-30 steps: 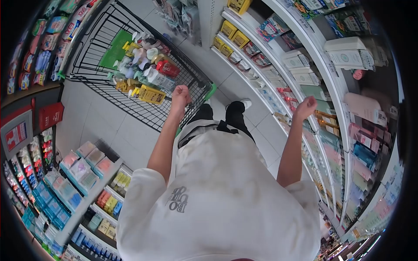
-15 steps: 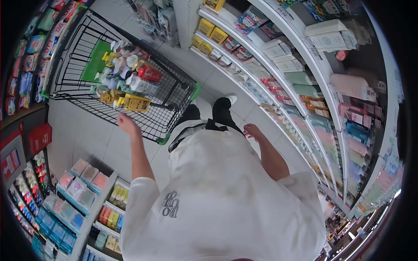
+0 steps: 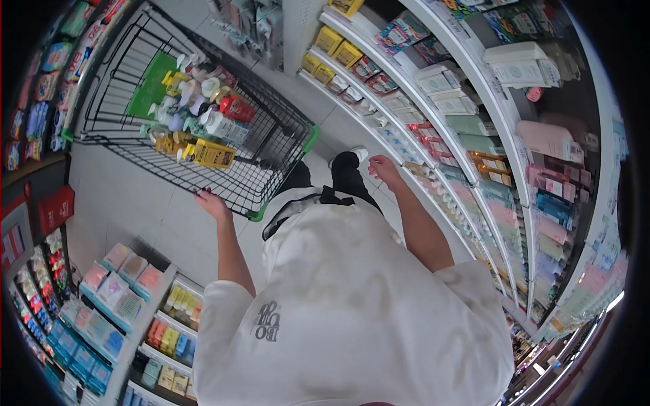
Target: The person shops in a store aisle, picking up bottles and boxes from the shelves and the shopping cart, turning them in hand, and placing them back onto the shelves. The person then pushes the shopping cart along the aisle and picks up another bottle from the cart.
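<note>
My left hand [image 3: 214, 204] is beside the near side of a black wire shopping cart [image 3: 261, 191], fingers loosely stretched and apart; whether they touch the rim I cannot tell. Out to the right, over the floor by the shelves, my right hand [image 3: 384, 170] hangs with loosely parted fingers and nothing in it. Inside the cart is a pile of bottles and packs. Among them are a yellow pack [image 3: 212, 154], a red bottle [image 3: 235, 108] and a white bottle [image 3: 225, 127] with a label. A green panel [image 3: 151, 86] is at the cart's far left end.
Tall white shelves [image 3: 474, 179] with boxes, pouches and bottles curve along the right. Packaged goods [image 3: 51, 88] line the left edge. A low stand of packs [image 3: 118, 291] is at lower left. Grey tiled floor [image 3: 128, 196] runs under the cart.
My left hand has shifted right along the cart's near side, its fingers opening out. My right hand has moved up and slightly left. The cart looks nearly unmoved relative to me.
</note>
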`<move>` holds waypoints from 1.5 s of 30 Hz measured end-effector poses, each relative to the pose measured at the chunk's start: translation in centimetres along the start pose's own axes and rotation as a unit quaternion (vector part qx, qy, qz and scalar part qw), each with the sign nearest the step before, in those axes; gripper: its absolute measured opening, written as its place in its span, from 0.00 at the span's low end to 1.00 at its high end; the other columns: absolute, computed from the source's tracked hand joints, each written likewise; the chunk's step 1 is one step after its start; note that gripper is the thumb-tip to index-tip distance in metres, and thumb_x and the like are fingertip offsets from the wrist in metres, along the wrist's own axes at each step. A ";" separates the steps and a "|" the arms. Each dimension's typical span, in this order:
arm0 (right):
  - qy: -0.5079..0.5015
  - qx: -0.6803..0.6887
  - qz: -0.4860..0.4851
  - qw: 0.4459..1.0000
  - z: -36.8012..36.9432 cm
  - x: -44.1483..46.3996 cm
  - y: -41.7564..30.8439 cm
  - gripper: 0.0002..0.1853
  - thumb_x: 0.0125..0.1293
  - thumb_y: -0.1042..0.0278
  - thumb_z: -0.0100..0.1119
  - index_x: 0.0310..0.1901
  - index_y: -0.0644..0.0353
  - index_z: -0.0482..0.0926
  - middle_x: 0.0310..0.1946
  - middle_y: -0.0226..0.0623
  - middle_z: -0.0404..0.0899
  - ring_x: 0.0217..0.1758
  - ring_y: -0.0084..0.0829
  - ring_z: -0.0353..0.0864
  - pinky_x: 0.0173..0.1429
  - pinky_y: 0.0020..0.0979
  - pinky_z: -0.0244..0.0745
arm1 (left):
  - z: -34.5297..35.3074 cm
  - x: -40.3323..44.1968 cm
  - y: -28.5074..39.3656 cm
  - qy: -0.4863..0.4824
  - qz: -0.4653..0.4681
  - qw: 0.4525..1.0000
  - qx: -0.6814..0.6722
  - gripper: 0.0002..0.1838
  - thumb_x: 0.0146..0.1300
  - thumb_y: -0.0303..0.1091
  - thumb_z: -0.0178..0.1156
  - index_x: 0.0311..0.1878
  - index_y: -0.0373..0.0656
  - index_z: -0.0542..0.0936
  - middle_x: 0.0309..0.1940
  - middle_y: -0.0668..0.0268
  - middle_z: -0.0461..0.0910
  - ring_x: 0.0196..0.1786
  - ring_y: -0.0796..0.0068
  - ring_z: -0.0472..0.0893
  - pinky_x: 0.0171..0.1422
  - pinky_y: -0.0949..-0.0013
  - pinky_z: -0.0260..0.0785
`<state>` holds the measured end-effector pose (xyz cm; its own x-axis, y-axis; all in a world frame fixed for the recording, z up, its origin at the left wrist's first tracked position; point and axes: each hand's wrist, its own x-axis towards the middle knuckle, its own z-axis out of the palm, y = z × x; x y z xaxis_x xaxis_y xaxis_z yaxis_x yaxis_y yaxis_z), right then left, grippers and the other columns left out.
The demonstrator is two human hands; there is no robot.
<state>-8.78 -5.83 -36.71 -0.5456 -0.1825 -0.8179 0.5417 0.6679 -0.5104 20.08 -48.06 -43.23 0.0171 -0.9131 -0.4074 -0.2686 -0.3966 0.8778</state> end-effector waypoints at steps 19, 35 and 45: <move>-0.011 -0.047 0.049 0.998 -0.9 -0.5 1.8 0.17 0.66 0.60 0.49 0.54 0.58 0.73 0.37 0.33 0.80 0.38 0.24 0.79 0.41 0.30 0.73 | -1.9 -0.6 6.6 0.168 0.193 0.966 0.049 0.13 0.70 0.37 0.50 0.32 0.37 0.69 0.28 0.65 0.70 0.32 0.76 0.68 0.39 0.69 0.64; 0.056 0.084 0.071 0.992 -2.1 -4.3 4.5 0.17 0.67 0.60 0.49 0.53 0.57 0.73 0.38 0.34 0.79 0.39 0.26 0.80 0.42 0.29 0.74 | 13.6 9.9 9.1 -0.213 0.101 0.939 0.249 0.23 0.61 0.31 0.55 0.59 0.33 0.70 0.49 0.53 0.77 0.50 0.64 0.77 0.55 0.68 0.67; 0.092 0.131 0.170 0.972 -1.2 -10.1 9.6 0.18 0.66 0.59 0.50 0.54 0.58 0.72 0.38 0.34 0.79 0.40 0.27 0.80 0.42 0.31 0.74 | 16.9 14.6 7.0 -0.247 0.230 0.803 0.491 0.32 0.58 0.42 0.61 0.64 0.38 0.68 0.54 0.43 0.74 0.61 0.44 0.68 0.67 0.55 0.59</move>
<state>1.13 3.27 -33.03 -0.3978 0.1650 -0.9025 0.8421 0.4562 -0.2878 2.19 -62.60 -47.33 -0.6203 -0.6969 -0.3600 -0.7713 0.4586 0.4413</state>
